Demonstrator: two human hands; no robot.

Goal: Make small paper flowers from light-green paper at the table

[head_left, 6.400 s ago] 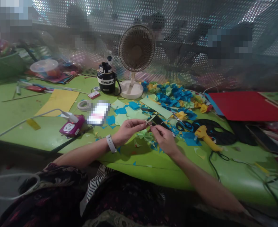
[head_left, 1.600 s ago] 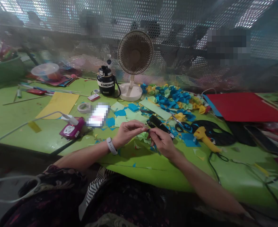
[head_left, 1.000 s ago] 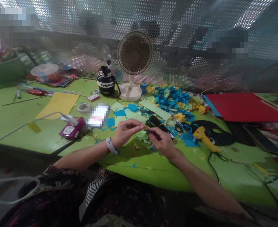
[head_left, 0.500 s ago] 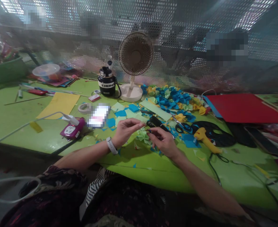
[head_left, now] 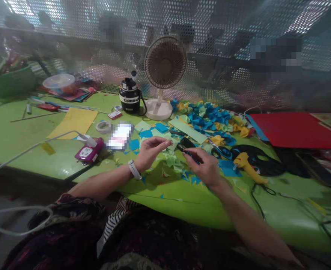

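My left hand (head_left: 152,150), wearing a white watch (head_left: 134,170), pinches thumb and fingertips together above the paper scraps. Whatever lies between those fingertips is too small to make out. Just to its right, my right hand (head_left: 202,165) has its fingers closed around a black stapler (head_left: 181,146), whose front end points toward my left hand. The two hands are slightly apart. Below and between them lies a pile of light green folded paper pieces (head_left: 172,160), with blue scraps (head_left: 192,177) around it.
Behind the hands are a light green paper strip (head_left: 188,129), scissors (head_left: 223,151) and a heap of folded papers (head_left: 210,116). A fan (head_left: 166,63) and dark bottle (head_left: 130,98) stand farther back. A yellow glue gun (head_left: 248,167) lies right; a phone (head_left: 120,137) and purple power socket (head_left: 89,151) left.
My right hand has drawn away from my left fingertips and closed on the stapler. My left hand stays raised in its pinch. The whole view has shifted slightly.
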